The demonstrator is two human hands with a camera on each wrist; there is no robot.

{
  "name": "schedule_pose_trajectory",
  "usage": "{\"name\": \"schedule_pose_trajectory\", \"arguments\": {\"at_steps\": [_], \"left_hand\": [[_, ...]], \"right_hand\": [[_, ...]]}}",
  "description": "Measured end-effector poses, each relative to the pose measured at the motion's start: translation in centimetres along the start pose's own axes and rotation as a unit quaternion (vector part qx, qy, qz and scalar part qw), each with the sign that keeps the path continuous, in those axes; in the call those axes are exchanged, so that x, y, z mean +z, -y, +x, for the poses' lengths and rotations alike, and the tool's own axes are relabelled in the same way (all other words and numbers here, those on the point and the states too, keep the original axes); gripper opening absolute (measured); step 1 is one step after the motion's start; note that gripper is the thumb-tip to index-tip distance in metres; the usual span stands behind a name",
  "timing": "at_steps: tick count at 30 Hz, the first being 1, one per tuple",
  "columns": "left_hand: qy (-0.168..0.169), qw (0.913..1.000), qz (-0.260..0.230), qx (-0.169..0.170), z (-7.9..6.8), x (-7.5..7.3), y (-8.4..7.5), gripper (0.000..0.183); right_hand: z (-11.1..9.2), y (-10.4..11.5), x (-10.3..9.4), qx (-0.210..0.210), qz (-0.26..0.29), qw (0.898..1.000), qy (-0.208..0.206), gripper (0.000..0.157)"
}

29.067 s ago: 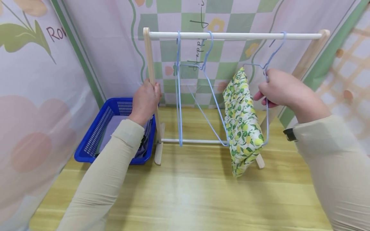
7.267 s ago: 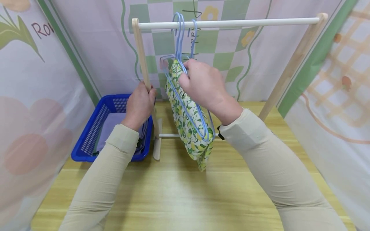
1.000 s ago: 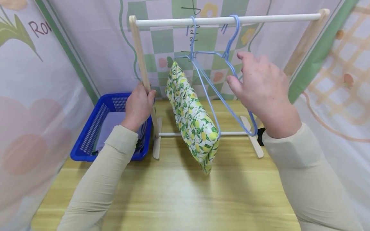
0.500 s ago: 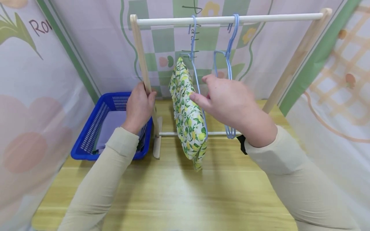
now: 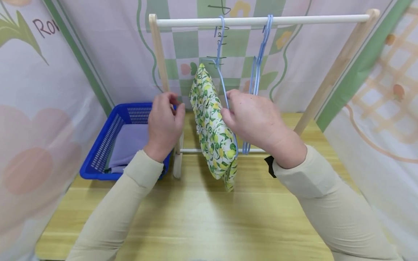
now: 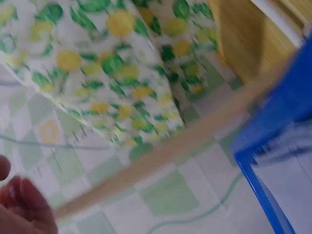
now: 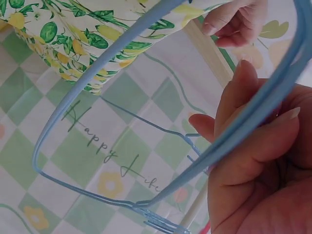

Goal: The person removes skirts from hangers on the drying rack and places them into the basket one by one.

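A lemon-print cloth (image 5: 212, 127) drapes over a light-blue hanger (image 5: 220, 41) on the rack's white rod. My right hand (image 5: 258, 117) is beside this hanger's right side, thumb and forefinger at its wire; whether they touch is unclear. In the right wrist view, two hanger wires (image 7: 229, 146) cross in front of its loosely bent fingers. Two empty blue hangers (image 5: 258, 72) hang close together behind that hand. My left hand (image 5: 166, 123) hovers by the rack's left wooden post (image 5: 159, 54), fingers loosely bent, holding nothing. The left wrist view is blurred and shows the cloth (image 6: 97, 73) close by.
A blue basket (image 5: 101, 145) with a folded lavender cloth (image 5: 128, 141) stands left of the rack on the wooden table (image 5: 209, 224). The white rod (image 5: 313, 19) runs to the right post (image 5: 336, 72). Printed curtains (image 5: 375, 119) enclose the sides and back.
My left hand has let go of the post and shifted right. My right hand has moved left from the empty hangers towards the cloth's hanger. Earlier, the cloth hung near the rod's right end.
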State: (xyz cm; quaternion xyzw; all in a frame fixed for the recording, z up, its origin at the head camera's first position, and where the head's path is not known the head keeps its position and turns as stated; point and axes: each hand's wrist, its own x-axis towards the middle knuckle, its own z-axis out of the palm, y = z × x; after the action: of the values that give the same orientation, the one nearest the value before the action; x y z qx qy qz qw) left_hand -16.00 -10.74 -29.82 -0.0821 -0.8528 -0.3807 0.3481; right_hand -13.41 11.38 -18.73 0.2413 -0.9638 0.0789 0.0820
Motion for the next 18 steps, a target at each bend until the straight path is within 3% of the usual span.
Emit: {"name": "schedule_pose_trajectory", "arguments": {"at_steps": [2,4,7,10,13,18], "left_hand": [[0.067,0.9972,-0.013,-0.030,-0.2,0.4,-0.4,0.036],[0.142,0.9864,-0.028,-0.078,-0.3,0.9,-0.6,0.044],[0.240,0.9564,-0.056,-0.156,-0.6,1.6,-0.3,0.058],[0.303,0.9204,-0.098,-0.226,-1.0,2.4,0.4,0.067],[0.323,0.8818,-0.168,-0.300,-1.3,3.1,1.1,0.071],[0.303,0.8179,-0.287,-0.396,-1.7,4.1,2.0,0.067]], "right_hand": [[0.0,0.1,0.1,-0.003,-0.001,1.000,-0.004,0.024],[0.0,0.1,0.2,-0.007,-0.001,1.000,-0.010,0.024],[0.0,0.3,0.3,-0.010,0.005,1.000,-0.012,0.022],[-0.1,0.5,0.3,-0.008,0.014,1.000,-0.009,0.021],[-0.1,0.6,0.4,-0.004,0.019,1.000,-0.006,0.022],[-0.1,0.8,0.3,0.002,0.029,1.000,-0.002,0.022]]}}
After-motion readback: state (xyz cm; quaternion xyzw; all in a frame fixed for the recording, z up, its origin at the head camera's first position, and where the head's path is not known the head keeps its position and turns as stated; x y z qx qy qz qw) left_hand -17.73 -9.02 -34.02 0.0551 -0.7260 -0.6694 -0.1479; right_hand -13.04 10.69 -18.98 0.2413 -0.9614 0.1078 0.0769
